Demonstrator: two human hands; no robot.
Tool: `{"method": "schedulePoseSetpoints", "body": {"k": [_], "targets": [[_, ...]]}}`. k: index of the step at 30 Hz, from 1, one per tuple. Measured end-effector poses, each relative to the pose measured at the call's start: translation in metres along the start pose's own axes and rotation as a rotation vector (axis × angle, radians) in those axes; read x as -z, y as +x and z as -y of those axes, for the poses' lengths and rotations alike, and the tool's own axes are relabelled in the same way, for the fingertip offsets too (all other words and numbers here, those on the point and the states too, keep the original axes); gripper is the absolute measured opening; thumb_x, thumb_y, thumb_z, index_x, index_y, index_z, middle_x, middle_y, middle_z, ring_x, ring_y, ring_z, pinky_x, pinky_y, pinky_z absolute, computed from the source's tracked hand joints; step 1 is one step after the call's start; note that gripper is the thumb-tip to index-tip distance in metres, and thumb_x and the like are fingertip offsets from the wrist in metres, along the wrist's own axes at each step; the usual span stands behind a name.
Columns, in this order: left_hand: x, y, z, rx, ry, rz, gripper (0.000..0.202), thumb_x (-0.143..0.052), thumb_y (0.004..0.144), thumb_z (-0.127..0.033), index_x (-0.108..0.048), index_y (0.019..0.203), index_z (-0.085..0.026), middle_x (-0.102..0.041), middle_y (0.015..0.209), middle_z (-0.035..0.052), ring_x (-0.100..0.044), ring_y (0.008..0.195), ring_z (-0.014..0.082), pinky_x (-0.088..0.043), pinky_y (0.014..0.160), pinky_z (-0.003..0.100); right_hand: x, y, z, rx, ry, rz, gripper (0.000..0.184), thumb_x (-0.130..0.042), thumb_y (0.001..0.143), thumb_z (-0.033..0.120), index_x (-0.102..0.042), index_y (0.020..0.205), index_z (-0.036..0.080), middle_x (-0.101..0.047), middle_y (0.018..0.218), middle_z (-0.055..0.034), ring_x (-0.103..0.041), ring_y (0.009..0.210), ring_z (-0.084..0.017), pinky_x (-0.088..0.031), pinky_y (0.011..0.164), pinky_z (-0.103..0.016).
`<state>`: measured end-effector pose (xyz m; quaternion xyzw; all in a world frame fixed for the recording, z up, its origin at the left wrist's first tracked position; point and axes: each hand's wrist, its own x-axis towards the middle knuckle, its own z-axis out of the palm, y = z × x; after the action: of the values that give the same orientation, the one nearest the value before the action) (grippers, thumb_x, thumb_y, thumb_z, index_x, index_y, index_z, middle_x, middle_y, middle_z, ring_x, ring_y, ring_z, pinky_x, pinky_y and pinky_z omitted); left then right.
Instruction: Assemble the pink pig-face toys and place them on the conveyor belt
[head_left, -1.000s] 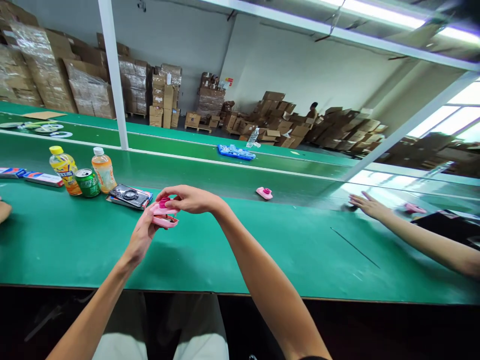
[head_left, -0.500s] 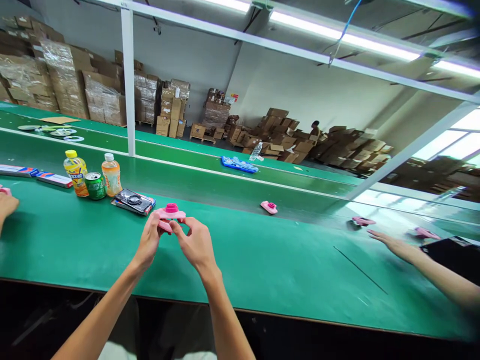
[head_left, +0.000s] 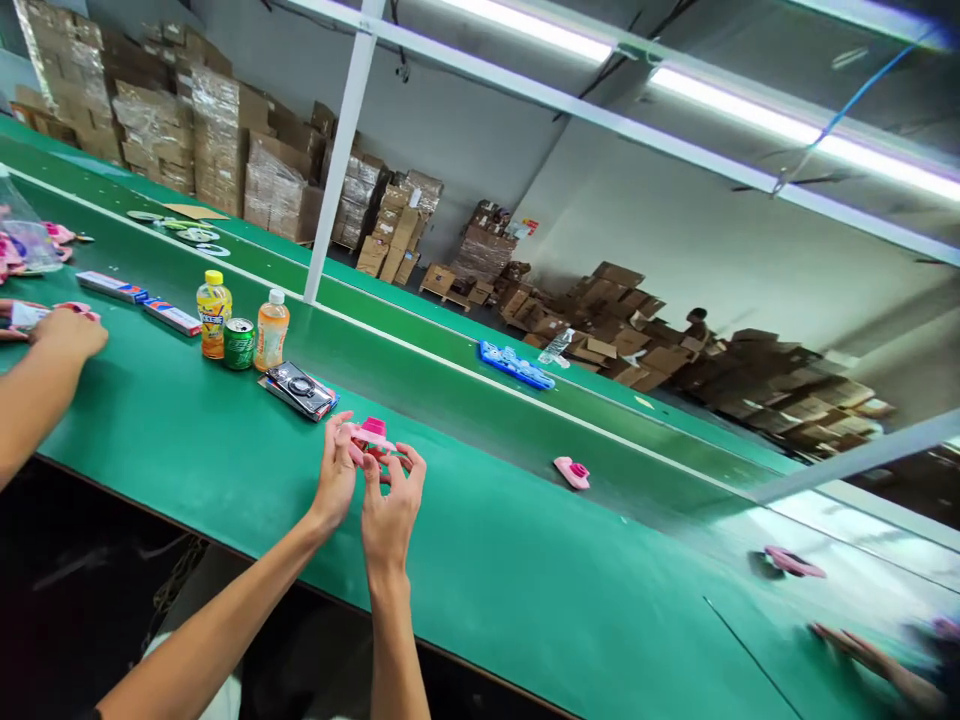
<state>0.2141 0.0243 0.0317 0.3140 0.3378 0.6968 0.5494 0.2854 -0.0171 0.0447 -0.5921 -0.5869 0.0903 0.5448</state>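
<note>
My left hand [head_left: 337, 480] and my right hand [head_left: 391, 508] together hold a small pink plastic part with a darker pink knob [head_left: 373, 436] just above the green table [head_left: 525, 570]. Fingertips of both hands pinch its edges from the near side. A black phone on a flat packet [head_left: 300, 390] lies just left of my hands. Another pink part [head_left: 572, 472] rests on the conveyor belt to the right, and a third pink part [head_left: 793, 562] lies farther right.
Two drink bottles [head_left: 214, 314] and a green can [head_left: 239, 343] stand at left. A co-worker's hand [head_left: 66, 332] works at far left; another person's hand [head_left: 862, 650] shows at lower right. A blue tray [head_left: 516, 365] lies on the far belt. Stacked cartons fill the background.
The view has swung left and tilted. My hands have stayed on the pink part, held slightly lower. The loose pink parts on the belt have shifted right in view.
</note>
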Motion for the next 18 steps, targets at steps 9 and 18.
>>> {"method": "schedulePoseSetpoints", "body": {"k": [9,18], "targets": [[-0.006,0.001,-0.007,0.155,-0.21,0.019,0.05,-0.077,0.08,-0.05,-0.045,0.108,-0.023,-0.059,0.084,-0.0045,-0.061,0.067,0.0103,-0.049,0.061,0.02,0.004,-0.006,-0.02,0.03,0.057,0.063,0.038,-0.061,0.094,0.053,-0.076,0.105,0.02,-0.068,0.131,-0.0135,-0.065,0.119,-0.027,-0.052,0.102,-0.043],[-0.001,-0.001,-0.014,0.283,-0.436,0.053,0.039,-0.077,0.081,-0.038,-0.049,0.105,-0.023,-0.058,0.085,-0.0031,-0.065,0.072,0.0129,-0.051,0.063,0.021,-0.015,-0.035,-0.039,-0.071,0.259,-0.033,0.036,-0.068,0.09,0.045,-0.066,0.112,0.017,-0.064,0.138,-0.0189,-0.067,0.119,-0.028,-0.055,0.099,-0.046]]}}
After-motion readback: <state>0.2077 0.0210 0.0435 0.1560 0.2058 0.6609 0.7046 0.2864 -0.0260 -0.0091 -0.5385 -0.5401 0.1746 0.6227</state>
